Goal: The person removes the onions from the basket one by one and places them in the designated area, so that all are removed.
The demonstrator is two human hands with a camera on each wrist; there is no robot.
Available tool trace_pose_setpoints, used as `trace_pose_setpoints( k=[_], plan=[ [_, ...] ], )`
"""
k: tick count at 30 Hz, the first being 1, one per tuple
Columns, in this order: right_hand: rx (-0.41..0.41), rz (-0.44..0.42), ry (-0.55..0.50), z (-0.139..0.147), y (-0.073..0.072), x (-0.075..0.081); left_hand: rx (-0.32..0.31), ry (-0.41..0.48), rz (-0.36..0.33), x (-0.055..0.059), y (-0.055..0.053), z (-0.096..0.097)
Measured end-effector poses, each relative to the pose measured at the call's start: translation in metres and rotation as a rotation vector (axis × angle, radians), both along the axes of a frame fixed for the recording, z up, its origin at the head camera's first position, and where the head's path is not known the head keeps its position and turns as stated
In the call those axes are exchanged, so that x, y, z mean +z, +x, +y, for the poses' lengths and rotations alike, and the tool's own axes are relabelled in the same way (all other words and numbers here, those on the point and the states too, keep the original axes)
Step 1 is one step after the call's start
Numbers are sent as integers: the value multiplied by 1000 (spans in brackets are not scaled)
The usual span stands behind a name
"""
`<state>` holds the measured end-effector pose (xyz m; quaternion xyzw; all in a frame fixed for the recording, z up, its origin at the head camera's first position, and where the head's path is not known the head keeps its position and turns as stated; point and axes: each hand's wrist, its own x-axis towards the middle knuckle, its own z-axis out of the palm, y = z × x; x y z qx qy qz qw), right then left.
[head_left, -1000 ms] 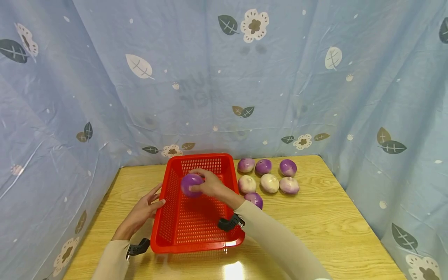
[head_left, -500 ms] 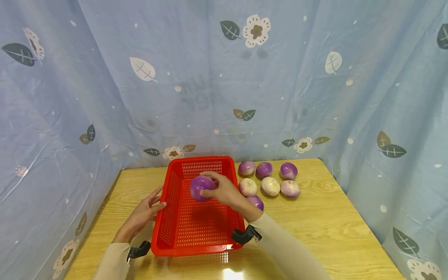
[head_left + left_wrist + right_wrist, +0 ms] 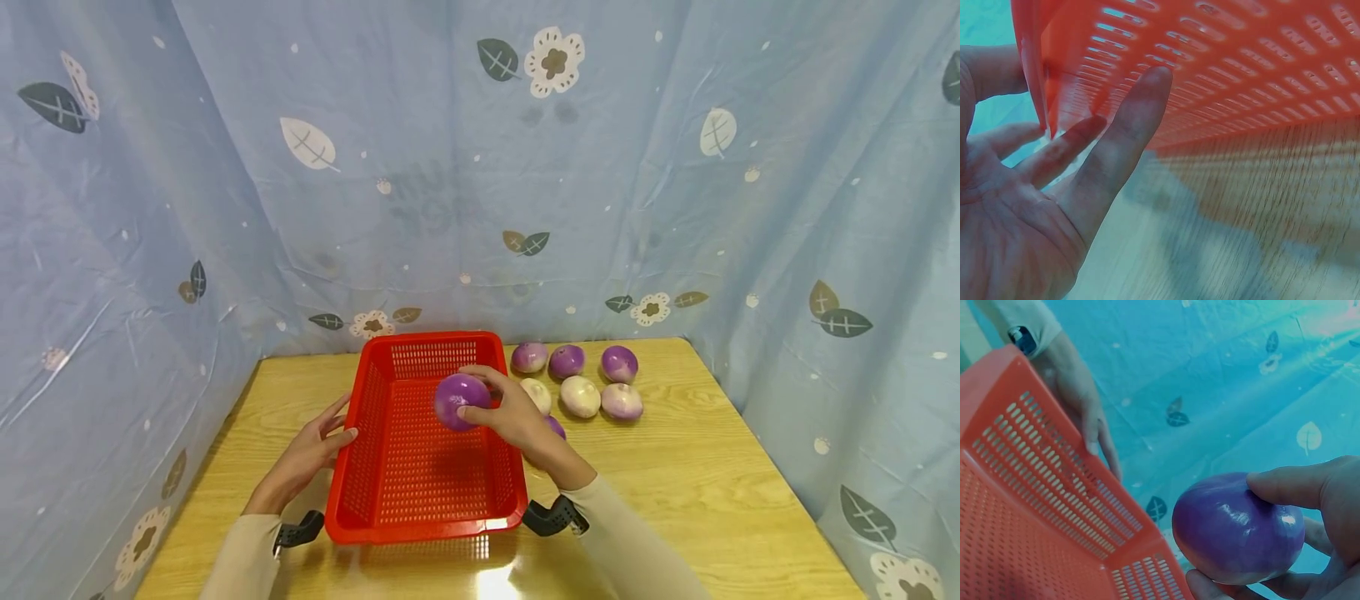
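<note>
My right hand [image 3: 517,417] holds a purple turnip [image 3: 459,402] above the right half of a red plastic basket [image 3: 420,531]. In the right wrist view the thumb lies on top of the glossy turnip [image 3: 1235,528] and other fingers support it from below. My left hand [image 3: 303,458] holds the basket's left rim, thumb over the edge. In the left wrist view, fingers of the left hand [image 3: 1029,219] lie along the outside of the slotted wall [image 3: 1235,81]. No turnip shows on the basket's floor.
Several purple and white turnips [image 3: 580,397] sit on the wooden table [image 3: 697,467] just right of the basket. One [image 3: 556,427] is partly hidden behind my right hand. A blue patterned curtain [image 3: 450,167] encloses the table at the back and both sides.
My right hand has moved right with the turnip, from the basket's middle toward its right wall. The left hand stays at the left rim.
</note>
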<state>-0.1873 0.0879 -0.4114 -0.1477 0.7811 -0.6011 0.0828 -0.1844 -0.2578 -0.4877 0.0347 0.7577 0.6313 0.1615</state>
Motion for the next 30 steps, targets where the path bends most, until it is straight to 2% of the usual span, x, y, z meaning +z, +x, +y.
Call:
trace_pose_setpoints(
  k=[3, 10, 24, 30],
  plan=[
    [3, -13, -35, 7, 2, 0, -4, 3, -4, 0, 0, 0],
    [-25, 45, 16, 24, 3, 2, -9, 5, 1, 0, -2, -2],
    [-61, -6, -39, 67, 5, -3, -11, -4, -1, -1, -3, -2],
    [-89, -4, -54, 81, 8, -10, -14, -5, 3, -1, -3, -1]
  ],
)
